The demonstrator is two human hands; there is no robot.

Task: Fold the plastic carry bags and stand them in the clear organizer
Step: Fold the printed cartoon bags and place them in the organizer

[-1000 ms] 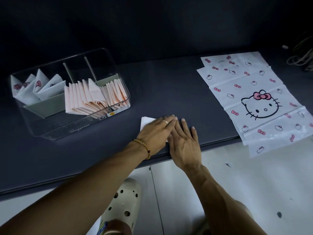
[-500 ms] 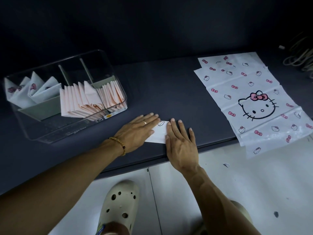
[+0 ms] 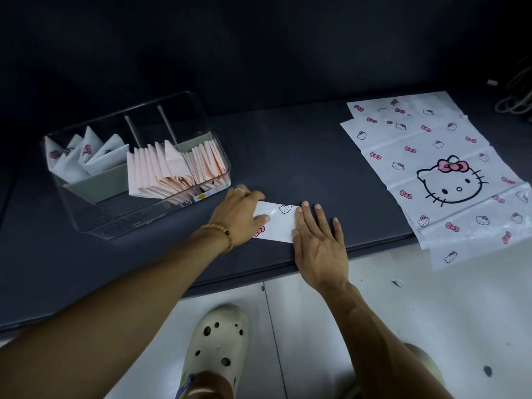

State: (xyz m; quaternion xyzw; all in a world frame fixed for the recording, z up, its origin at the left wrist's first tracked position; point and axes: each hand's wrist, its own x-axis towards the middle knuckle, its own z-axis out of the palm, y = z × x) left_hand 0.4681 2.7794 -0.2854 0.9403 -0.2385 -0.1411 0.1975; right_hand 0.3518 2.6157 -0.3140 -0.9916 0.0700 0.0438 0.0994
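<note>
Both hands lie on a folded bag (image 3: 277,223), a white strip printed with small cat faces and pink bows, at the table's (image 3: 288,145) near edge. The left hand (image 3: 240,216) covers the strip's left end, its fingers bent over the plastic with the thumb on top, though a firm grip cannot be made out. The right hand (image 3: 319,239) presses the right end flat with straight fingers. Just beside the left hand, toward the table's left end, stands the clear organizer (image 3: 144,223), holding upright folded white bags (image 3: 83,154) and pink bags (image 3: 172,168) in its compartments. Unfolded bags (image 3: 431,168) lie flat at the right end, overhanging the near edge.
</note>
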